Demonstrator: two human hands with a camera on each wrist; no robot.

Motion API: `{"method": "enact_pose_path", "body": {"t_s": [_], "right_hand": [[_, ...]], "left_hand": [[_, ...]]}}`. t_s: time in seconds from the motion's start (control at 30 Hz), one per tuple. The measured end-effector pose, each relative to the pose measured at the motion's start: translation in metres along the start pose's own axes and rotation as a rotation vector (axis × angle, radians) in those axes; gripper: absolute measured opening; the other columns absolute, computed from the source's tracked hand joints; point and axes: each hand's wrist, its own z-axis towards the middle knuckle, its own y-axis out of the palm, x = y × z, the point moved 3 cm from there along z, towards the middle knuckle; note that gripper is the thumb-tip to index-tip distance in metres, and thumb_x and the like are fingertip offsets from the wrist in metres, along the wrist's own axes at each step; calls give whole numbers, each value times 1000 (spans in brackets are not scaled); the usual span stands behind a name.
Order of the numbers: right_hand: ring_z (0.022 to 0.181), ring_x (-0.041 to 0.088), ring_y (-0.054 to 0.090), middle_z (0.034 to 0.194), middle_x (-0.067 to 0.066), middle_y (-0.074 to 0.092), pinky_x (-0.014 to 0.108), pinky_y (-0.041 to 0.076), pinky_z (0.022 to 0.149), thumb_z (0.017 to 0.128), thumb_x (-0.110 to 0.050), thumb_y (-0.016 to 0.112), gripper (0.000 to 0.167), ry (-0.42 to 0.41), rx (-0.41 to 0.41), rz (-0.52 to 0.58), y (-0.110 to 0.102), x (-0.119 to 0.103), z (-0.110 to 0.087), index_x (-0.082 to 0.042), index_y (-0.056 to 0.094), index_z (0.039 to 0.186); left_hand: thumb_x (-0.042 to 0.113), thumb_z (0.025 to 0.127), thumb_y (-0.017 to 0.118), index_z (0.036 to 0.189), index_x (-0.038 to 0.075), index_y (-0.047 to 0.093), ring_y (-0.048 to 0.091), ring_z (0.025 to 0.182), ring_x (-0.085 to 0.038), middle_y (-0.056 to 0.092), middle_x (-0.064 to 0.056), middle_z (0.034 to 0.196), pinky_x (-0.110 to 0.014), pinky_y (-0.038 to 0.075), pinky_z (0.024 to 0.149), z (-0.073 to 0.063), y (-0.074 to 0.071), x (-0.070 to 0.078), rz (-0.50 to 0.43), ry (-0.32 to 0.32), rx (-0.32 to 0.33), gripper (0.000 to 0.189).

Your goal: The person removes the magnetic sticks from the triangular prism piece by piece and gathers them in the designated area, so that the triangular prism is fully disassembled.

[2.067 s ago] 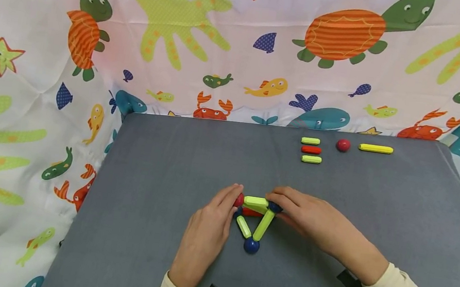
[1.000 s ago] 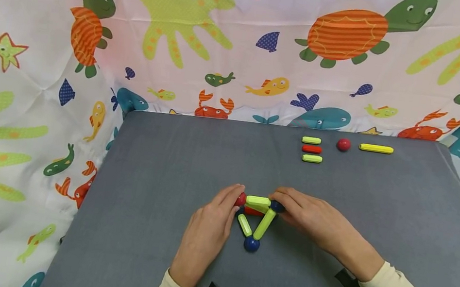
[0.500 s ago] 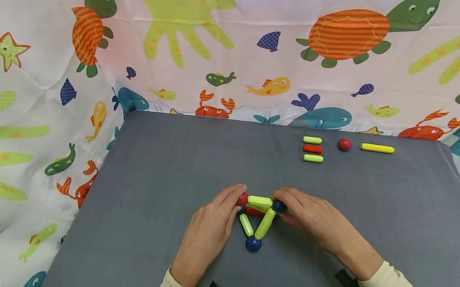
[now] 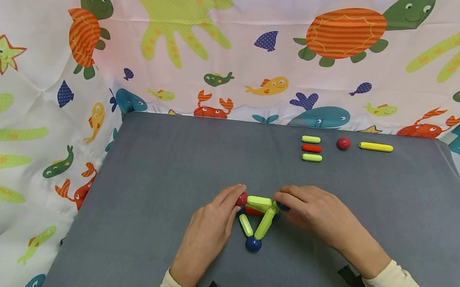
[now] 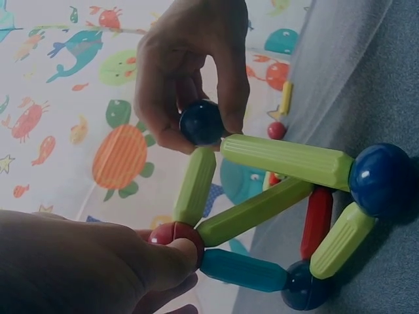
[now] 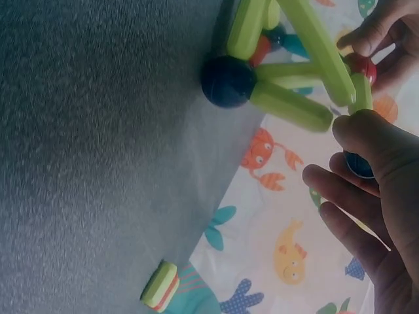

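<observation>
My left hand [image 4: 206, 233] pinches a red ball [image 5: 175, 237] at the top left of a magnetic stick-and-ball frame. A dark blue ball [image 5: 201, 122] sits between the thumb and fingers of my right hand [image 4: 329, 221]. One short green stick [image 5: 196, 186] runs from the red ball to this blue ball. In the right wrist view, another green stick [image 6: 291, 108] ends just apart from it. Below are a teal stick [image 5: 243, 270], a red stick [image 5: 317, 224] and lower blue balls, one of them [image 4: 253, 244] nearest the front.
At the table's back lie two short green sticks [image 4: 311, 139], a short red stick [image 4: 311, 148], a loose red ball [image 4: 343, 143] and a long yellow stick [image 4: 376, 147]. A sea-animal cloth [image 4: 176, 87] hangs behind the grey table [image 4: 150, 210].
My right hand has shifted slightly to the right with the blue ball, drawing it off the ends of some green sticks. My left hand stays on the red ball.
</observation>
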Motion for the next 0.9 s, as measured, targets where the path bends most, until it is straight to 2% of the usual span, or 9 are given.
{"method": "enact_pose_path", "body": {"t_s": [0.17, 0.33, 0.57, 0.7, 0.77, 0.9], "right_hand": [[104, 18, 72, 123, -1, 72, 41, 63, 86, 74, -10, 98, 63, 43, 19, -9, -5, 6, -3, -18, 70, 130], [103, 18, 73, 122, -1, 74, 43, 63, 84, 78, -11, 96, 63, 105, 8, -12, -8, 14, -7, -17, 67, 133], [84, 19, 73, 107, 5, 78, 43, 64, 72, 86, -16, 91, 61, 313, -12, 13, -12, 40, -19, -12, 56, 135], [77, 17, 69, 104, 6, 78, 42, 63, 67, 85, -14, 91, 59, 371, 14, -3, -15, 59, -27, -11, 57, 133], [77, 16, 69, 106, 7, 77, 42, 63, 66, 84, -13, 92, 58, 387, 40, -23, -16, 67, -31, -10, 60, 132], [87, 20, 71, 113, 8, 73, 47, 63, 71, 83, -8, 92, 55, 426, 83, -32, -14, 83, -36, -9, 64, 131]], "left_hand": [[6, 97, 78, 146, 15, 63, 77, 97, -23, 64, -1, 144, -39, 64, 80, 0, 0, -1, 3, 6, 6, 52], [6, 96, 78, 146, 14, 63, 77, 100, -23, 64, -1, 144, -39, 64, 81, 1, 0, -1, -1, 15, 13, 53], [8, 99, 76, 147, 16, 63, 77, 97, -23, 65, -1, 144, -39, 64, 79, 1, 0, -1, 1, -1, -1, 50], [9, 99, 76, 147, 15, 63, 77, 97, -23, 65, -1, 144, -39, 64, 79, 1, -1, -1, 4, -5, -7, 50], [9, 99, 76, 147, 15, 62, 77, 97, -23, 64, -1, 145, -39, 64, 79, 1, -1, -1, 9, -4, -10, 51], [9, 98, 77, 148, 15, 62, 77, 96, -23, 64, -1, 145, -39, 64, 79, 0, -2, -1, 19, -4, -16, 52]]}}
